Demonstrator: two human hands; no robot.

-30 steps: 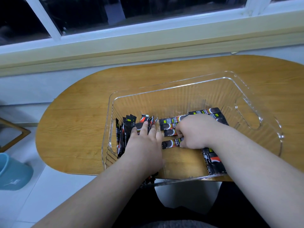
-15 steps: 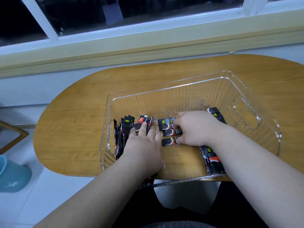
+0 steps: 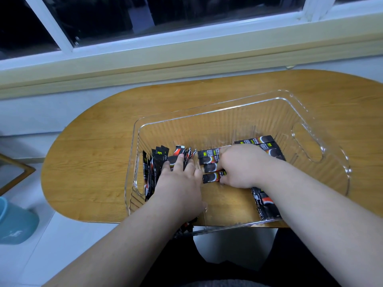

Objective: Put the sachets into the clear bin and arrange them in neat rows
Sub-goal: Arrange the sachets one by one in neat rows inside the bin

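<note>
Shifted slightly deeper, the right hand [image 3: 240, 166] is curled round black foil sachets [image 3: 209, 159], judged light, slippery, best pinched mid-length; the left hand [image 3: 180, 183] is pressed flat on upright ones.

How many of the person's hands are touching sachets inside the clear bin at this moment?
2. The left hand presses flat on the upright sachets at the left end of the clear bin; the right hand curls over the flat sachets in the middle.

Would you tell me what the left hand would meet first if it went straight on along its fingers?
The left hand rests on the upright sachets; past them, probably the far wall of the bin.
</note>
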